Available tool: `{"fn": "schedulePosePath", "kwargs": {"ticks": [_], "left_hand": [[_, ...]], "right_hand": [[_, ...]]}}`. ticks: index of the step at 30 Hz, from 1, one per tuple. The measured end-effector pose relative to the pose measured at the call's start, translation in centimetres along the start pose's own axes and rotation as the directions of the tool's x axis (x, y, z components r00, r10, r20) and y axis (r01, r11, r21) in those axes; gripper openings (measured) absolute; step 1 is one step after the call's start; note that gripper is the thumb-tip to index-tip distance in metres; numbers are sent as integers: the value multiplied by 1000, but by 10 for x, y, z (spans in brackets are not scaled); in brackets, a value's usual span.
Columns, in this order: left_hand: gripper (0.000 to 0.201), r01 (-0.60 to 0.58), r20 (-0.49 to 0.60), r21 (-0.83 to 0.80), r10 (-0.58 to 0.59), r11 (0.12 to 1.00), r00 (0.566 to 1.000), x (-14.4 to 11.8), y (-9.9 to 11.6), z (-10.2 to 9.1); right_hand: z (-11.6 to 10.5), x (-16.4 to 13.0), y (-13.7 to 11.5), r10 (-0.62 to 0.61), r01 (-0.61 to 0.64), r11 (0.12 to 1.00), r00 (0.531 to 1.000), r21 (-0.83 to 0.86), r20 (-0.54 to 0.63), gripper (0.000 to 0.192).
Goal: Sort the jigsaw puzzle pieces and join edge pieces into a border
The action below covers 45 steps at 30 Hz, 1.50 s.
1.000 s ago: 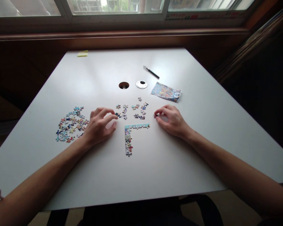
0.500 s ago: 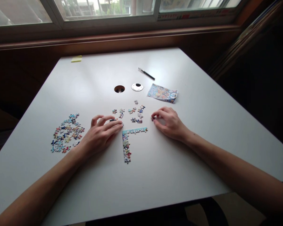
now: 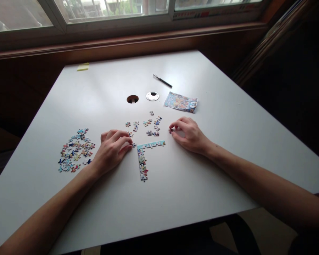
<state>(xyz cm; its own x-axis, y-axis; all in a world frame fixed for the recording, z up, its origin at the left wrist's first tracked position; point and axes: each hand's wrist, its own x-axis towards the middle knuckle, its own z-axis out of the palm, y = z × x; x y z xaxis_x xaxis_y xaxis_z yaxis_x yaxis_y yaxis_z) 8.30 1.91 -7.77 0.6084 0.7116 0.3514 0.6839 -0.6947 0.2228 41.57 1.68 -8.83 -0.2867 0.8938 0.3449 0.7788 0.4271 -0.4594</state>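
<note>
Left hand (image 3: 110, 150) has curled back since a second ago, fingers together on a small puzzle piece (image 3: 133, 144) touching the corner of the L-shaped assembled edge (image 3: 143, 156). Right hand (image 3: 188, 134) unchanged, fingers pinching a loose piece (image 3: 170, 131) on the table (image 3: 202, 177). No legible writing on the printed leaflet (image 3: 180, 102). Around: piece pile (image 3: 74, 150) at left, scattered pieces (image 3: 149, 125), pen (image 3: 162, 80), grommet cap (image 3: 152, 96), cable hole (image 3: 132, 99), sticky notes (image 3: 83, 66).

The white counter (image 3: 202, 184) carries a heap of loose puzzle pieces (image 3: 74, 150), an L-shaped joined puzzle border (image 3: 143, 156), scattered pieces (image 3: 149, 125), a pen (image 3: 162, 81), a picture leaflet (image 3: 180, 102) and a yellow sticky pad (image 3: 83, 67).
</note>
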Motion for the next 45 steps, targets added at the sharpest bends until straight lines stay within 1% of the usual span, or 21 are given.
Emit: {"fn": "schedulePosePath", "kwargs": {"ticks": [2,4,6,7,8,9,10,11,13,14,15,16,18,22,29,35,38,40,41,43,45], "left_hand": [[7,-4,-12,-37,3,999,1000,0,-1,0],[7,-42,-40,-119,37,992,998,-2,-1,0],[6,-78,-72,-263,61,962,996,-5,3,1],[4,-83,-86,-342,57,936,995,-7,7,1],[2,-77,-100,-413,39,907,994,-8,12,1],[3,-62,-111,-468,11,882,994,-10,17,2],[4,-47,-118,-505,-15,862,993,-11,22,2],[4,-34,-124,-531,-38,847,992,-12,26,3],[4,4,-130,-574,-96,819,987,-13,32,5],[3,30,-131,-600,-135,800,982,-13,33,5],[4,58,-132,-628,-179,776,975,-13,33,6],[4,84,-130,-657,-222,749,966,-13,31,7],[7,124,-117,-708,-288,695,950,-12,28,8],[8,152,-87,-755,-328,637,941,-11,24,9],[9,181,-59,-751,-338,635,939,-9,27,9],[10,197,-40,-762,-348,617,937,-8,26,11],[11,201,-34,-765,-350,612,936,-8,26,10],[10,190,-50,-753,-342,630,939,-8,26,8],[8,184,-60,-732,-331,656,942,-7,27,6],[8,171,-81,-647,-290,743,953,-7,28,3],[18,149,-80,-527,-223,837,971,-7,30,2]], "right_hand": [[0,0,1,-15,15,1000,999,7,-39,17],[0,0,0,-55,57,998,993,9,-100,16],[-1,-3,-7,-144,147,989,981,12,-128,13],[-1,-5,-12,-210,213,977,971,20,-112,12],[-1,-7,-20,-282,285,958,956,30,-80,13],[0,-10,-28,-363,364,930,931,48,-23,17],[1,-13,-38,-433,430,901,901,63,38,23],[3,-16,-48,-477,473,879,873,62,99,31],[7,-22,-66,-528,531,845,815,57,236,45],[9,-25,-74,-536,548,835,789,51,301,52],[10,-27,-80,-531,554,832,772,40,350,57],[12,-29,-85,-517,551,834,766,26,382,59],[14,-32,-91,-485,532,847,772,-1,412,60],[15,-33,-90,-442,504,863,780,-26,442,61],[20,-25,-79,-400,473,876,821,-95,408,65],[22,-23,-79,-397,472,875,827,-107,399,66],[20,-23,-81,-423,491,866,822,-97,381,66],[16,-23,-80,-439,495,864,829,-92,347,65],[14,-22,-78,-433,481,871,845,-93,314,62],[10,-21,-70,-378,407,907,900,-109,216,50],[6,-19,-57,-292,302,945,952,-124,88,31]]}}
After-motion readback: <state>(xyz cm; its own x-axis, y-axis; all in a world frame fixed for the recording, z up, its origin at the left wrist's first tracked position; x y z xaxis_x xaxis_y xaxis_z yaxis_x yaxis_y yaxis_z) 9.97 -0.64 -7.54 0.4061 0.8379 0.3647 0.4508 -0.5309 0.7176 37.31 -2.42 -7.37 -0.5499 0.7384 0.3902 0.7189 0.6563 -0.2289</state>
